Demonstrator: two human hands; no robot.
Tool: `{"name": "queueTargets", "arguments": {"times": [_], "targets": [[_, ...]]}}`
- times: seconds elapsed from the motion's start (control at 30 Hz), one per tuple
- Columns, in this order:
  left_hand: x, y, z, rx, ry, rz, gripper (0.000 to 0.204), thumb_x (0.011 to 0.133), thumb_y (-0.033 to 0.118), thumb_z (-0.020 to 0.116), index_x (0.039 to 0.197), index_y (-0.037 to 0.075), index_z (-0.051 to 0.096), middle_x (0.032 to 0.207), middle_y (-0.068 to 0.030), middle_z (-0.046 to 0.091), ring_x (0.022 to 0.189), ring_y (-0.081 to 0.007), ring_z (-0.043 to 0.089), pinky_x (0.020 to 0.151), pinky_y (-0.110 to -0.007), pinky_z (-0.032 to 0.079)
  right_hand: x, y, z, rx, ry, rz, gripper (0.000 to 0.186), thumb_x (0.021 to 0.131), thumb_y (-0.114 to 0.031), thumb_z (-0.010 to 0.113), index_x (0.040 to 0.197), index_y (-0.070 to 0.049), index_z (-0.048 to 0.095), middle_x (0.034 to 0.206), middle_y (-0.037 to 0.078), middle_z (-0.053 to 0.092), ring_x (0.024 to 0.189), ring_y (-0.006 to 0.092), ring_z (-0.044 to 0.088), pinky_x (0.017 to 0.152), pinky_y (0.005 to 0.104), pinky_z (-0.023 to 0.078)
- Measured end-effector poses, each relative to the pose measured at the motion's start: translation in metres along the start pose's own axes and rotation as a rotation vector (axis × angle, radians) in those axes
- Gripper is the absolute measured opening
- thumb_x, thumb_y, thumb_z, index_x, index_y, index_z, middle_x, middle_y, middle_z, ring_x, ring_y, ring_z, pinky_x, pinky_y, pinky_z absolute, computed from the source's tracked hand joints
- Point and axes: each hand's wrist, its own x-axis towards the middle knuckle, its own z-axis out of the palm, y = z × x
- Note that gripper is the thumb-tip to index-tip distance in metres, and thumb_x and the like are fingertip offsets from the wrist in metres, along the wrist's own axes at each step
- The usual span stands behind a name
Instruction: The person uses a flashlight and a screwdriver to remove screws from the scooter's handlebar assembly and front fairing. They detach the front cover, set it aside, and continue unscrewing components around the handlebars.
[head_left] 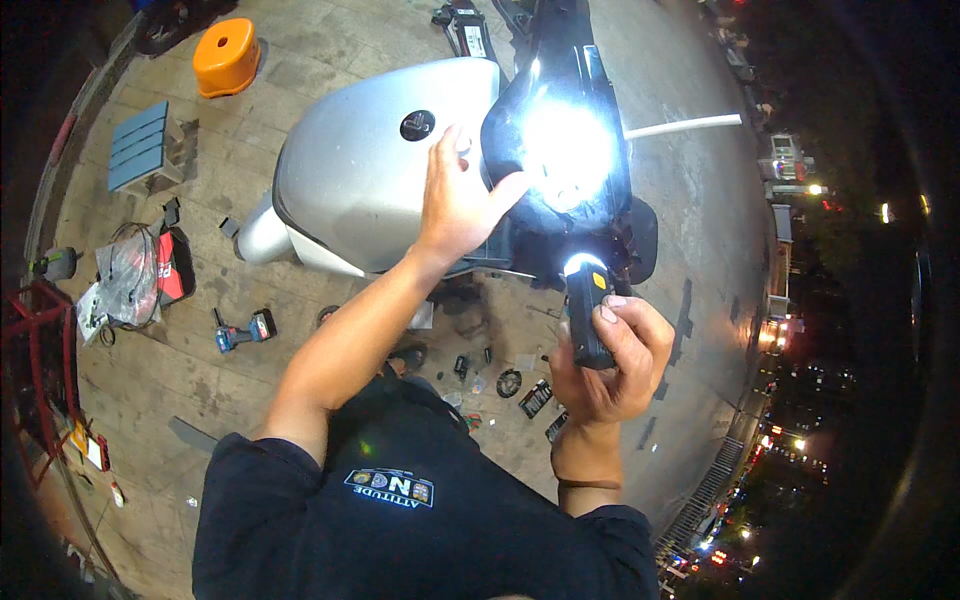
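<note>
My right hand (625, 350) grips a black flashlight (592, 325) with a small yellow patch. Its lit end points away from me, at the dark front part of a scooter. A bright white glare (568, 150) washes out the detail there. My left hand (462, 200) rests on the scooter's silver body panel (370, 150), fingers stretched and thumb spread toward the glare. Near the fingertips a round black badge or cap (417, 125) sits on the panel. What lies inside the glare cannot be made out.
An orange stool (225, 58) and a blue-topped stool (142, 145) stand at far left. A blue cordless drill (243, 330), a plastic bag (130, 275) and small parts lie on the paving. A white bar (685, 126) sticks out right of the scooter.
</note>
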Motion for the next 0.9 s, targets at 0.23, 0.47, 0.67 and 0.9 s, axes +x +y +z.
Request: {"name": "queueTargets", "arguments": {"times": [0.23, 0.47, 0.67, 0.9], "targets": [[0.022, 0.034, 0.014, 0.002, -0.068, -0.165, 0.101, 0.073, 0.044, 0.085, 0.142, -0.007, 0.032, 0.133, -0.0284, 0.052, 0.123, -0.0385, 0.056, 0.104, -0.045, 0.045, -0.003, -0.005, -0.003, -0.014, 0.020, 0.022, 0.052, 0.068, 0.001, 0.081, 0.115, -0.012, 0.063, 0.109, 0.012, 0.060, 0.095, 0.0259, 0.064, 0.081, 0.0338, 0.054], [0.026, 0.041, 0.012, 0.021, -0.113, -0.207, 0.097, 0.074, 0.037, 0.085, 0.140, -0.007, 0.030, 0.123, -0.0258, 0.061, 0.115, -0.0367, 0.063, 0.100, -0.042, 0.049, -0.006, -0.008, -0.004, -0.018, 0.026, 0.037, 0.053, 0.068, 0.001, 0.081, 0.115, -0.013, 0.062, 0.109, 0.012, 0.060, 0.095, 0.0256, 0.063, 0.081, 0.0339, 0.053], [0.032, 0.032, 0.015, -0.053, -0.096, -0.148, 0.097, 0.069, 0.034, 0.090, 0.136, -0.008, 0.034, 0.123, -0.0244, 0.062, 0.115, -0.0330, 0.063, 0.100, -0.040, 0.050, -0.006, -0.006, -0.006, -0.006, 0.060, 0.051, 0.052, 0.068, 0.000, 0.081, 0.115, -0.013, 0.062, 0.108, 0.011, 0.060, 0.094, 0.0257, 0.063, 0.081, 0.0343, 0.053], [0.028, 0.034, 0.012, -0.015, -0.098, -0.178, 0.097, 0.069, 0.035, 0.090, 0.136, -0.007, 0.034, 0.122, -0.0240, 0.063, 0.113, -0.0324, 0.065, 0.099, -0.041, 0.051, -0.007, -0.004, -0.006, 0.002, 0.072, 0.051, 0.051, 0.068, -0.001, 0.081, 0.114, -0.014, 0.063, 0.108, 0.011, 0.060, 0.094, 0.0257, 0.063, 0.082, 0.0346, 0.053]]}}
